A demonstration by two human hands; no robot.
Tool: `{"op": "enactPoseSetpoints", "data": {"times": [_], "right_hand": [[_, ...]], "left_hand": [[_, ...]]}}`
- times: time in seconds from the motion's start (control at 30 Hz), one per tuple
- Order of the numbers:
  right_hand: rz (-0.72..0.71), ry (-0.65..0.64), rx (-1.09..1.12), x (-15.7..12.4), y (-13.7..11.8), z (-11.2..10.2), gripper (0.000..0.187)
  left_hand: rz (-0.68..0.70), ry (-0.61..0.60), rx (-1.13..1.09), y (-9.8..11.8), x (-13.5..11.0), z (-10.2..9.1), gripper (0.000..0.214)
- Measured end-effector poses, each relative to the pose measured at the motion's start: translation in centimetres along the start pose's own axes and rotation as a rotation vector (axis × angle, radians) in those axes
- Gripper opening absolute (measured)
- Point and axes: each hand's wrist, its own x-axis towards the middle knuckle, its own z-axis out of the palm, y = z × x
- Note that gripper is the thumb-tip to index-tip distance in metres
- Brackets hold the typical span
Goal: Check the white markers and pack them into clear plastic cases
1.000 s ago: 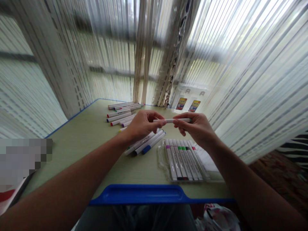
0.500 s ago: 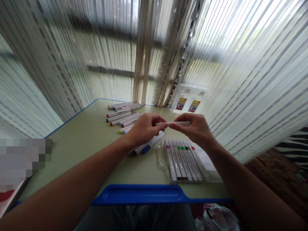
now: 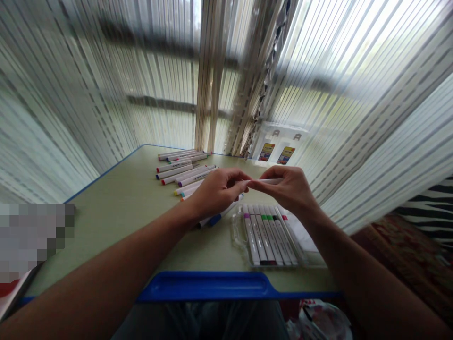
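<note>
Between my two hands a white marker [image 3: 269,181] is held level above the table. My left hand [image 3: 222,185] pinches its left end, and my right hand [image 3: 287,186] grips the right part with thumb and fingers. Its ends are partly hidden by my fingers. Below my right hand lies a clear plastic case [image 3: 238,231] with a row of white markers [image 3: 271,236] whose bands are purple, green, black and red. Left of and behind my left hand, loose white markers [image 3: 191,177] with coloured ends lie spread out; a blue-ended marker [image 3: 215,220] is partly under my wrist.
The pale green table [image 3: 116,212] has a blue edge with a moulded blue tray [image 3: 212,285] in front. A clear case lid [image 3: 278,141] with two labels stands at the back against striped curtains [image 3: 170,80]. A plastic bag [image 3: 323,321] lies below the table at right.
My left hand has shifted slightly right along the marker, covering more of its left end. My right hand stays nearly in place. The case and loose markers have not moved.
</note>
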Motion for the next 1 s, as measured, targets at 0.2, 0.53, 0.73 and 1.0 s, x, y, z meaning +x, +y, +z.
{"op": "enactPoseSetpoints", "data": {"times": [0.2,0.53,0.73,1.0], "right_hand": [[0.052,-0.047,0.136,0.1,-0.1,0.1,0.038],[0.098,-0.127,0.348,-0.1,-0.8,0.3,0.032],[0.155,-0.14,0.461,-0.1,-0.8,0.2,0.025],[0.137,-0.177,0.685,0.1,-0.4,0.0,0.018]], "left_hand": [[0.024,0.008,-0.028,-0.7,0.2,0.0,0.029],[-0.002,0.11,-0.09,-1.0,0.5,-0.5,0.027],[-0.032,0.155,-0.144,-1.0,0.8,-0.7,0.017],[-0.075,0.204,-0.358,-1.6,1.2,-1.3,0.01]]}}
